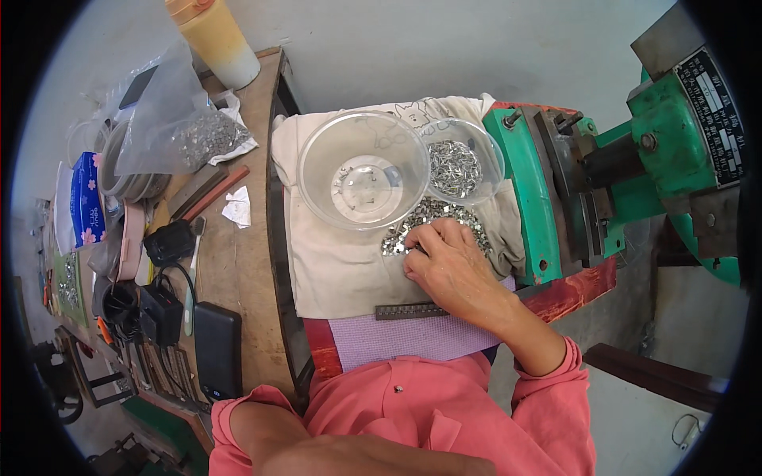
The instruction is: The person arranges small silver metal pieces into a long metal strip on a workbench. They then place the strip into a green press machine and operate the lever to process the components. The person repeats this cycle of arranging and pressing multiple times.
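Observation:
My right hand (448, 266) is over a pile of small shiny metal pieces (474, 226) on a beige cloth (333, 274). Its fingers are curled in and pressed together at the left side of the pile; whatever they may hold is hidden. Behind the hand stands a large clear plastic tub (317, 186) with a few small bits on its bottom. Beside it, a smaller clear bowl (494, 159) holds many thin metal pieces (454, 168). A dark slotted metal strip (409, 311) lies in front of my wrist. My left forearm (349, 456) crosses the lower edge; that hand is out of view.
A green press (675, 151) with its bed (520, 214) stands close on the right. The wooden table (246, 278) at left carries a black power bank (217, 349), cables, a tissue pack (87, 198), a plastic bag of metal parts (208, 141) and a yellow bottle (218, 44).

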{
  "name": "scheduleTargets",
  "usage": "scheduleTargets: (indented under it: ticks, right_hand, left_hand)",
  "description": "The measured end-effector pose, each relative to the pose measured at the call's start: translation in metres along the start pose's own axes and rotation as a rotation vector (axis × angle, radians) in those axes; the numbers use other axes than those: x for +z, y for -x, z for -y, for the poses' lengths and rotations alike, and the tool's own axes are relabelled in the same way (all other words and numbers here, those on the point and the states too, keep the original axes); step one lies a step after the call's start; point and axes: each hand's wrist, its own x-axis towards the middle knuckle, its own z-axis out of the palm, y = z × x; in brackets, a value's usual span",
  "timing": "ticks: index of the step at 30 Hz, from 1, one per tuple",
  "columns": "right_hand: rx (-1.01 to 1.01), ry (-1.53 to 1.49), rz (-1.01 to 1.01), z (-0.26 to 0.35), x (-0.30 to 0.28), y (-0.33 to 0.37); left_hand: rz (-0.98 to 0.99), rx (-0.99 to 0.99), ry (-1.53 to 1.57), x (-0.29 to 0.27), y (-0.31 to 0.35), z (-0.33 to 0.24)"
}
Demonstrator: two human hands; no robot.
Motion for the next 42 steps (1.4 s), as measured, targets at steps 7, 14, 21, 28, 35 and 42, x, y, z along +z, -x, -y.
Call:
scheduleTargets:
  ticks: [7, 14, 21, 28, 35, 42]
  right_hand:
    - [-0.050, 0.121, 0.017, 0.009, 0.006, 0.007]
    - [0.092, 0.224, -0.289, -0.008, -0.024, 0.003]
    - [0.220, 0.405, -0.416, -0.032, -0.051, -0.019]
    - [0.308, 0.465, -0.318, -0.062, -0.035, -0.024]
    - [0.303, 0.271, -0.396, -0.042, -0.039, -0.004]
    - [0.284, 0.023, -0.358, -0.006, -0.023, 0.059]
  left_hand:
    - [0.188, -0.174, -0.178, -0.014, -0.015, -0.009]
    - [0.084, -0.180, -0.175, -0.010, 0.003, -0.025]
    - [-0.234, -0.204, -1.215, -0.055, 0.018, -0.078]
    - [-0.128, -0.141, -2.312, -0.127, 0.037, -0.077]
    - [-0.012, -0.207, -2.541, -0.151, 0.040, -0.070]
    - [0.011, -0.213, -2.565, -0.160, 0.036, -0.066]
